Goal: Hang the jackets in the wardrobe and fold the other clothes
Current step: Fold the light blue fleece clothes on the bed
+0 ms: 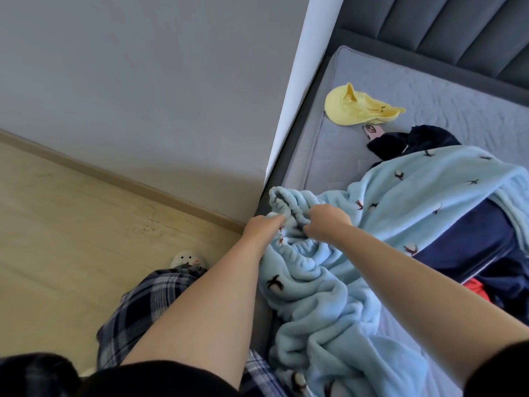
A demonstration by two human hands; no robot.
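We see the left hand (264,224) with its fingers curled into the gathered, elastic-looking edge of a light blue fleece garment (329,282), gripping a bunch of it at the near corner of the bed (343,144). Just beside it, the right hand (326,220) pinches the same ruffled edge, knuckles up, so both hands hold the garment close together with a short stretch of the band between them. The fleece carries a scattered print of small dark birds, and it spreads from the hands in two directions: down along the bed's edge toward us in loose folds, and away to the right across the mattress. Under its far part lies a dark navy garment (469,245), and a bit of red cloth (476,286) shows at its near side. Farther up the bed another dark piece of clothing (415,138) sits bunched, touching the top of the fleece, with a small pink item (372,130) just beside it and a yellow garment (357,108) lying beyond that. A padded grey headboard (443,32) runs along the far side. To the left we see plaid trousers (143,305) above a pale wooden floor (71,224), and a grey wall (143,81).
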